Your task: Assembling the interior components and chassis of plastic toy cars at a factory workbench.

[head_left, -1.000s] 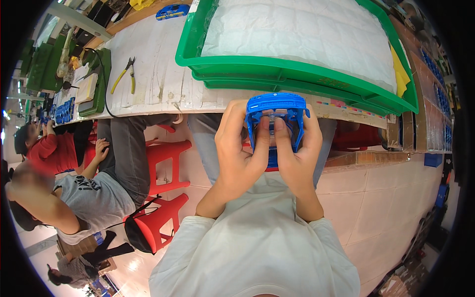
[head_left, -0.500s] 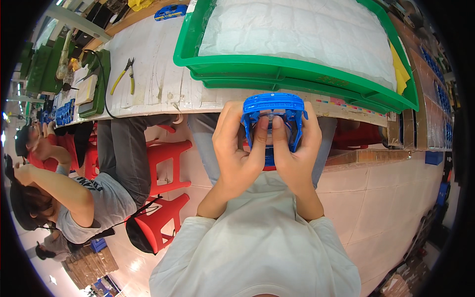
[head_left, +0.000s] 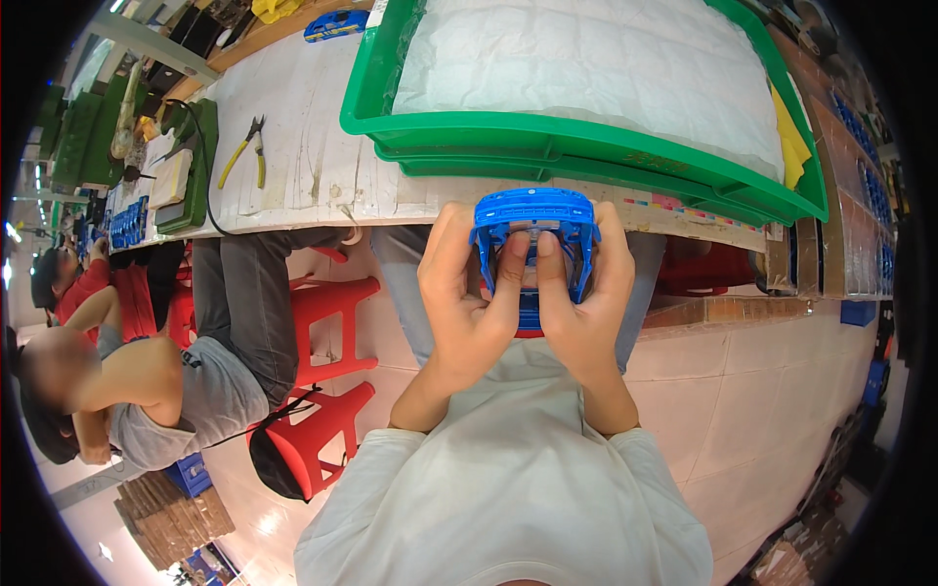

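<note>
Between my two hands I hold a blue plastic toy car body (head_left: 535, 206), just off the table's near edge and above my lap. My left hand (head_left: 463, 303) is wrapped round its left side, and my right hand (head_left: 592, 303) grips the right side. Both thumbs point away from me and press close together inside the shell, against a clear part there. The fingers behind the shell are mostly hidden.
Beyond my hands a green tray (head_left: 586, 137) lined with white padding stands on the white table (head_left: 293, 186). Yellow-handled pliers (head_left: 244, 154) lie to its left, and another blue car body (head_left: 336, 26) sits farther back. A person (head_left: 156, 381) sits at left near red stools (head_left: 332, 327).
The car body has tilted slightly in my hands, and my thumbs stay inside it. The person at left has lowered their raised arms.
</note>
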